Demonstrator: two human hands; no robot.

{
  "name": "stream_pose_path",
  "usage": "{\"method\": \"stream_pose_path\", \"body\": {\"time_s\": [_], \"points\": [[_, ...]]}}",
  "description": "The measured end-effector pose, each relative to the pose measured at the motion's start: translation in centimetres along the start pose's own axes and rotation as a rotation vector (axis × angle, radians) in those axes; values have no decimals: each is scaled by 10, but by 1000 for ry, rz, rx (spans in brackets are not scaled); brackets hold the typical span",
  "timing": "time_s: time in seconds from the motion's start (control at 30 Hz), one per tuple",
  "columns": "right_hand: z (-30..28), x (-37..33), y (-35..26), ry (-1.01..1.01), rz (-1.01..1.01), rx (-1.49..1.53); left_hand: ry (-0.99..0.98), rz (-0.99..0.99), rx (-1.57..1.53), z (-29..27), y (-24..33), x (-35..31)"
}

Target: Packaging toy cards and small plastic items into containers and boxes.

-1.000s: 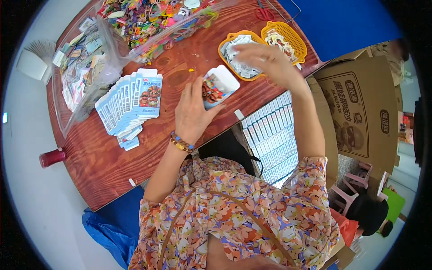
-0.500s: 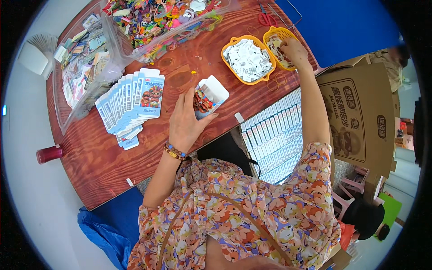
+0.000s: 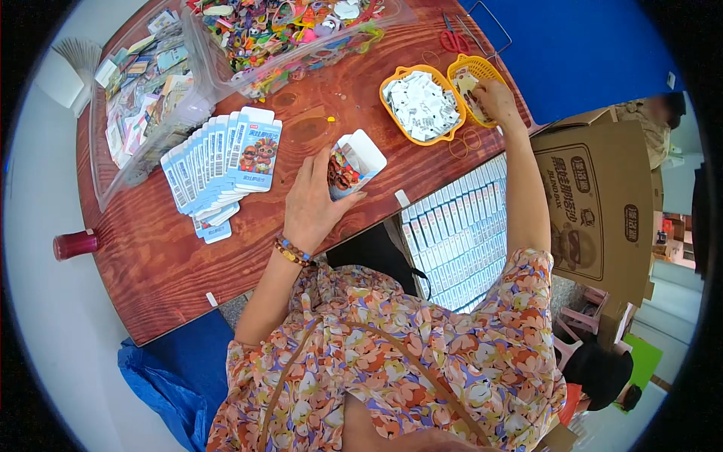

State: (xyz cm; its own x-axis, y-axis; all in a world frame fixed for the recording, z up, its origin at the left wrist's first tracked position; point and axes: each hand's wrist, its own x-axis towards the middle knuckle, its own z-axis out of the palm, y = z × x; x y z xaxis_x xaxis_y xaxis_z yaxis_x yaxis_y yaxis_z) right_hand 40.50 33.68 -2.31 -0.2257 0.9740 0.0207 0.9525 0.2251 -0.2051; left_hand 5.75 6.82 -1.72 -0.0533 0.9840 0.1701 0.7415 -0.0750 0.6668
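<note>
Near the middle of the head view, your left hand (image 3: 312, 200) holds a small open box (image 3: 348, 178) just above or on the surface (image 3: 173, 264), fingers along its left side and thumb at its near edge. The box's open, white-flapped end points up and toward your far right; its long axis is foreshortened, so you cannot tell its exact tilt. Your right hand (image 3: 493, 104) dips into the farther yellow basket (image 3: 493, 69), fingers bent and drawn close together over pale cards (image 3: 462, 79); whether it grips one, you cannot tell. Beside it sits the basket of white packets (image 3: 422, 107). To your left, blue-and-white cartons (image 3: 215, 162) lie fanned.
</note>
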Motion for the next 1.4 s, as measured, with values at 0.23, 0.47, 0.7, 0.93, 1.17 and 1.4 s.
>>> {"method": "stream_pose_path", "body": {"time_s": [0.23, 0.47, 0.7, 0.93, 1.17, 1.4], "points": [[-9, 2, -10, -189, 70, 75, 6, -7, 7, -1, -1, -2], [-2, 1, 11, -32, 2, 221, 13, 1, -2, -5, -2, -3], [-26, -7, -1, 5, 199, 409, 41, 43, 9, -8, -3, -7], [-65, -50, -114, 103, -44, 897, 96, -23, 11, -13, -11, -17], [-41, -120, -257, -178, -487, 828, 239, 10, 6, -23, -8, -22], [-33, -119, -290, -230, -640, 701, 404, 42, -13, -32, -20, -31]]}}
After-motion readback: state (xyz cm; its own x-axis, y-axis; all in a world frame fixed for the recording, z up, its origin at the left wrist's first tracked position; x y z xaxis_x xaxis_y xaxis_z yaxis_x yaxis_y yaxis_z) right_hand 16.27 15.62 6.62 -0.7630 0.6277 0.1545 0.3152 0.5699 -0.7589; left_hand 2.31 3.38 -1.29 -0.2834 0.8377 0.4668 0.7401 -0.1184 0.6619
